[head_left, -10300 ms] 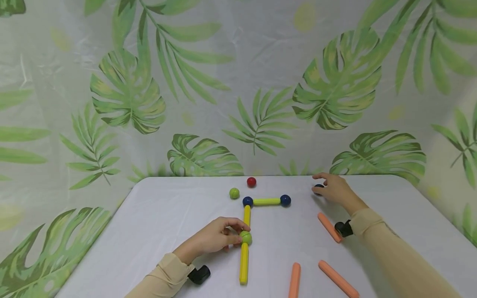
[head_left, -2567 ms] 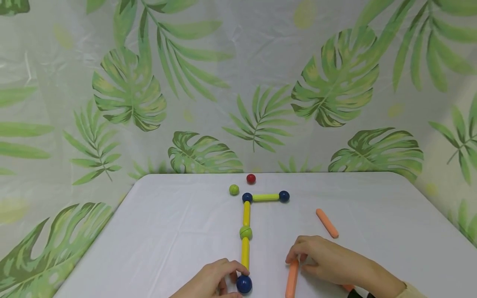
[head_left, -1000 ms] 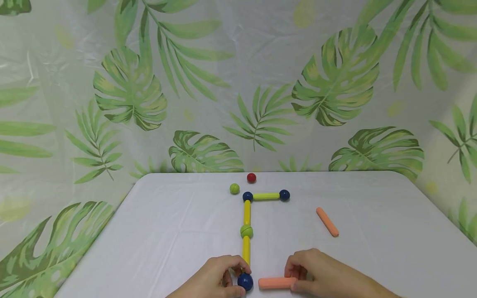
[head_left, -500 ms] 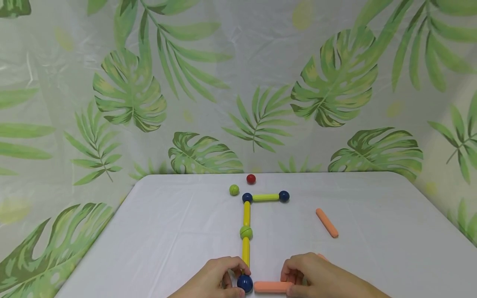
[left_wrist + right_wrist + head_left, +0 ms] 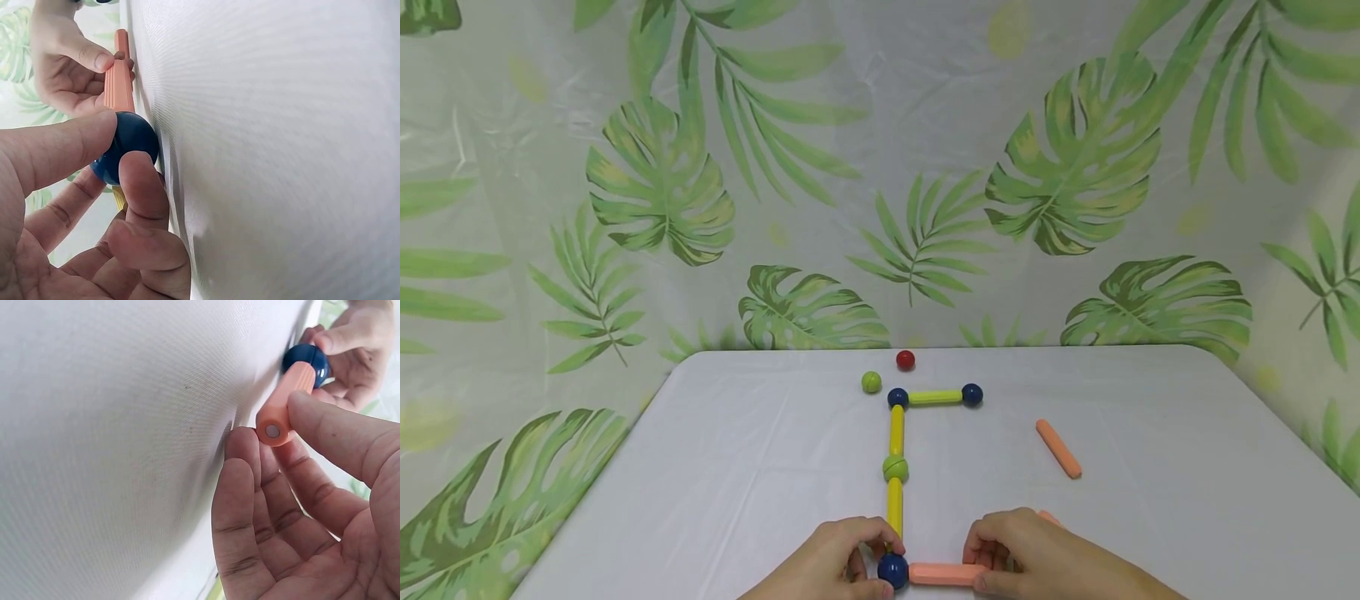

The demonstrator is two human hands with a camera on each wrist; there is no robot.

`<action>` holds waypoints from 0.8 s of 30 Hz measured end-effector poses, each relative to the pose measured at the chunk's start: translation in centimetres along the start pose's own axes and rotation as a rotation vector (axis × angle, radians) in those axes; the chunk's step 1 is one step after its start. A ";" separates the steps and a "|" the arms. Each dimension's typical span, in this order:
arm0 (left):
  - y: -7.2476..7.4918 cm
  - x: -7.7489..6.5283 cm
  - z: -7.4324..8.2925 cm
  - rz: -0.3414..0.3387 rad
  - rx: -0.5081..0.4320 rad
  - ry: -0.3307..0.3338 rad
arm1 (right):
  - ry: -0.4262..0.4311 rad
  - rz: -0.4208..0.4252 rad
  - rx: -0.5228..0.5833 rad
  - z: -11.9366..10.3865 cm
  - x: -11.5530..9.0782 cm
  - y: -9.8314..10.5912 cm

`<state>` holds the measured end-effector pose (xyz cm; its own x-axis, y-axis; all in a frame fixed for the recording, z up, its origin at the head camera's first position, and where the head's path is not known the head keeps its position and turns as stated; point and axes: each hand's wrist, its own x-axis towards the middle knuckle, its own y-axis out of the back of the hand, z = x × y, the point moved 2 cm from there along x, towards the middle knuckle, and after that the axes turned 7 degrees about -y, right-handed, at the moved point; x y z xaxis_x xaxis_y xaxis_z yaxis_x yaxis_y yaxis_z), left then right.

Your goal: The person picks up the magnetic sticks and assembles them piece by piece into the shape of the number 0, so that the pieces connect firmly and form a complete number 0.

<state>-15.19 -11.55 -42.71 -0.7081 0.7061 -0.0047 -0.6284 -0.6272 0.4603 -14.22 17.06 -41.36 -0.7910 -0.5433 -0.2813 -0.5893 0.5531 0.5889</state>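
My left hand (image 5: pixel 838 557) pinches a dark blue ball (image 5: pixel 892 571) at the near end of a line of joined pieces. From that ball a yellow rod (image 5: pixel 895 506) runs away to a green ball (image 5: pixel 895 467). A second yellow rod (image 5: pixel 897 429) leads on to a blue ball (image 5: pixel 898 397); a yellow-green rod (image 5: pixel 936 397) joins it to another blue ball (image 5: pixel 972 394). My right hand (image 5: pixel 1037 554) holds an orange rod (image 5: pixel 943 573) by its right end. The rod's left end touches the near blue ball. In the right wrist view, a round metal disc shows in its free end.
Beyond the line lie a loose green ball (image 5: pixel 871 382) and a red ball (image 5: pixel 906 360). A loose orange rod (image 5: pixel 1058 448) rests on the right of the white table (image 5: pixel 737 467). Another orange rod (image 5: pixel 1049 517) is mostly hidden behind my right hand.
The orange rod, first upright in the view under my right hand, has been turned sideways and moved left until it meets the blue ball. Earlier, my right hand reached a blue ball at far right.
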 end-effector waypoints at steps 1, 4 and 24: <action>0.0 0.0 0.0 -0.001 0.000 0.000 | -0.001 0.002 0.001 0.0 0.0 0.0; 0.0 -0.1 0.1 0.002 -0.003 0.006 | -0.009 0.007 0.004 0.1 0.1 0.1; -0.1 -0.2 0.0 0.008 -0.015 0.054 | 0.058 0.043 -0.098 -1.7 2.0 3.8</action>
<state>-15.02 -11.61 -42.71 -0.7293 0.6824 -0.0488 -0.6268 -0.6379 0.4474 -17.73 17.03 -38.40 -0.8026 -0.5579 -0.2112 -0.5339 0.5139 0.6714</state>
